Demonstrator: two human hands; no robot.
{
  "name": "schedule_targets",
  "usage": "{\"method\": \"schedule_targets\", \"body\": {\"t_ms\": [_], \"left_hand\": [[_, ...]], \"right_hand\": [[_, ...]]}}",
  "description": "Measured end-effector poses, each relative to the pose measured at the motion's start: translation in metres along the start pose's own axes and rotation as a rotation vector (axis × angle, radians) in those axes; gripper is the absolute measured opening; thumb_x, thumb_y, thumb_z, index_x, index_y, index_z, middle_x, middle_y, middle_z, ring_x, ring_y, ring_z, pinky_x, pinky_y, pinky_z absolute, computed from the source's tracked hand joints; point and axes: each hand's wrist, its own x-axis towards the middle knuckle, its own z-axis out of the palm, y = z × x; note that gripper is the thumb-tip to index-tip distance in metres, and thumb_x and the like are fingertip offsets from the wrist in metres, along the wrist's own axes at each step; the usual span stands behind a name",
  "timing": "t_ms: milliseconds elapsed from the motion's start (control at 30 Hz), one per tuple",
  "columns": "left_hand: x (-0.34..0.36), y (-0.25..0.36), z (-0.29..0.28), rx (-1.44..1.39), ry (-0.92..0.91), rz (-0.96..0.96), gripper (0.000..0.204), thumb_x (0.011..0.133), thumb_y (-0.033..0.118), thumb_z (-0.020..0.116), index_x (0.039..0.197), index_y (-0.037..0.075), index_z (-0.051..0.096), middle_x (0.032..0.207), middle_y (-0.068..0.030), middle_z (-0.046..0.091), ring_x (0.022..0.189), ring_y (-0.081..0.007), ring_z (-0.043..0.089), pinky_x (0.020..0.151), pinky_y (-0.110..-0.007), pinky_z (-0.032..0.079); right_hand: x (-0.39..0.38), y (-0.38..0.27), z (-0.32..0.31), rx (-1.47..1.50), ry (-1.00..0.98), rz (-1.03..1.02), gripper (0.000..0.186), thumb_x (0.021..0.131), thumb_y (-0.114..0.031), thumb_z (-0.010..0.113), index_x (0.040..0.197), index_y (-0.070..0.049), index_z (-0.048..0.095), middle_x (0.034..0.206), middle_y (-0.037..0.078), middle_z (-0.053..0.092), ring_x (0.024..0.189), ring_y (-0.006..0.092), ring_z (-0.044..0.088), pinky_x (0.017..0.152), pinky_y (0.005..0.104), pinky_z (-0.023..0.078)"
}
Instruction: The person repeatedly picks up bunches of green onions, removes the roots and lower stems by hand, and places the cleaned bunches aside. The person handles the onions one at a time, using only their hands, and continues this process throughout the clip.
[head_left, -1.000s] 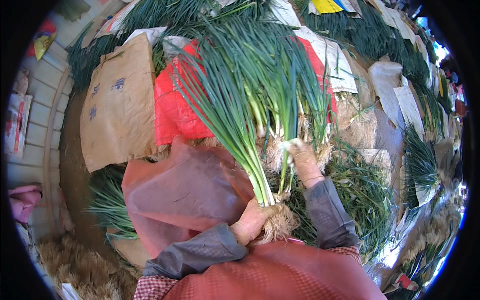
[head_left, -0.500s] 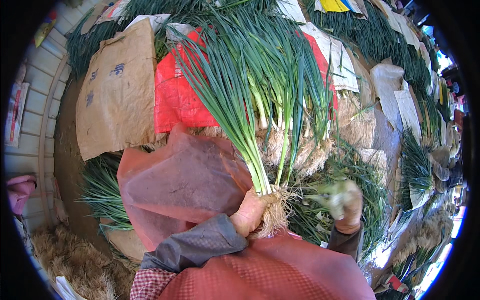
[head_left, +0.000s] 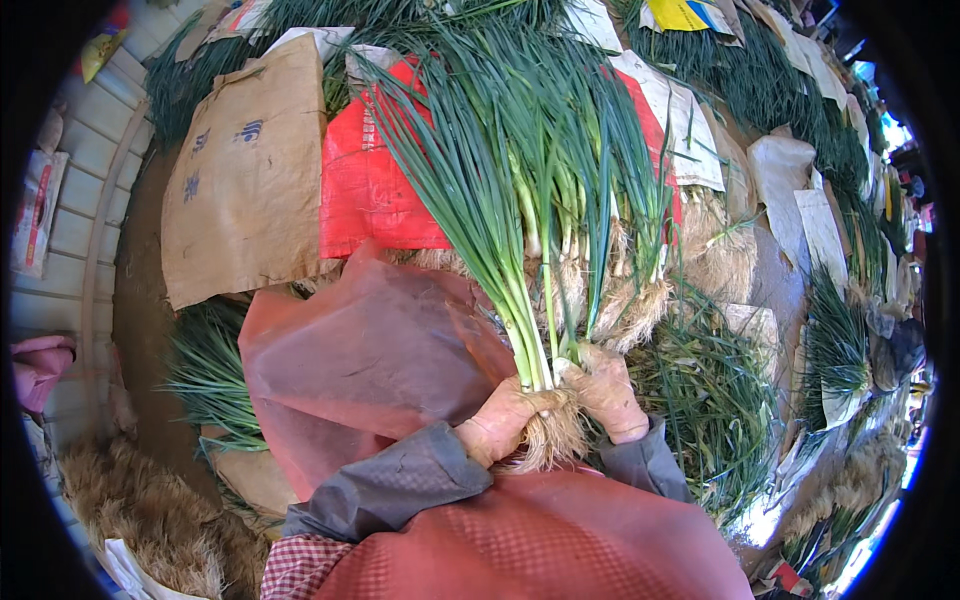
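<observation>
My left hand (head_left: 497,420) is closed around the root end of a bunch of green onions (head_left: 515,310), just in front of my body. The long leaves fan upward and away over a red sack (head_left: 375,195), and the pale roots (head_left: 553,438) hang below my fist. Against the right side of the same bunch, my right hand (head_left: 607,392) pinches at the base of a stalk; its fingertips are partly hidden. Beyond both hands more green onions lie on the red sack, with their shaggy roots (head_left: 632,312) toward me.
A heap of loose green leaves (head_left: 705,400) lies to the right. A brown sack (head_left: 240,180) covers the far left, near a pale panelled wall (head_left: 80,240). More onion bundles (head_left: 205,380) and a mass of dry roots (head_left: 160,520) are at the left.
My right hand has come in from the leaf heap on the right to the base of the bunch. The greenish scraps it held are out of it. My left hand keeps its hold.
</observation>
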Motion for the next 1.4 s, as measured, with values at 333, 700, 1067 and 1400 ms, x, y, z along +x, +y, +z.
{"method": "schedule_targets", "body": {"t_ms": [333, 700, 1067, 1400], "left_hand": [[0.002, 0.003, -0.004, -0.135, -0.093, -0.003, 0.030, 0.081, 0.001, 0.053, 0.111, -0.004, 0.053, 0.095, -0.0130, 0.061, 0.082, -0.0210, 0.062, 0.073, -0.031, 0.052], [-0.002, 0.012, -0.014, -0.270, -0.128, -0.076, 0.028, 0.080, -0.001, 0.049, 0.108, -0.005, 0.054, 0.086, -0.0138, 0.062, 0.073, -0.0229, 0.063, 0.067, -0.034, 0.055], [-0.008, 0.017, -0.014, -0.226, -0.181, -0.073, 0.052, 0.077, -0.005, 0.056, 0.128, 0.000, 0.046, 0.105, -0.0110, 0.061, 0.085, -0.0194, 0.061, 0.078, -0.033, 0.052], [0.004, 0.009, -0.006, -0.068, 0.024, 0.033, 0.033, 0.080, -0.006, 0.057, 0.113, -0.002, 0.055, 0.100, -0.0107, 0.063, 0.090, -0.0198, 0.062, 0.081, -0.031, 0.051]], "right_hand": [[-0.014, -0.006, -0.012, 0.008, 0.009, 0.099, 0.021, 0.077, -0.013, 0.068, 0.095, -0.002, 0.066, 0.081, 0.008, 0.060, 0.069, 0.0226, 0.057, 0.067, 0.0302, 0.047], [-0.028, -0.037, -0.034, 0.875, -0.406, 0.411, 0.022, 0.089, -0.020, 0.058, 0.095, 0.001, 0.058, 0.083, 0.004, 0.058, 0.065, 0.0113, 0.055, 0.062, 0.0252, 0.047], [-0.171, 0.149, -0.081, -0.685, -0.702, 0.646, 0.040, 0.088, -0.037, 0.049, 0.106, -0.004, 0.062, 0.095, 0.022, 0.064, 0.088, 0.0373, 0.062, 0.078, 0.0428, 0.048], [0.012, 0.123, 0.024, 0.086, 0.006, 0.554, 0.023, 0.085, -0.022, 0.061, 0.093, -0.001, 0.063, 0.077, 0.012, 0.065, 0.068, 0.0216, 0.062, 0.066, 0.0319, 0.048]]}}
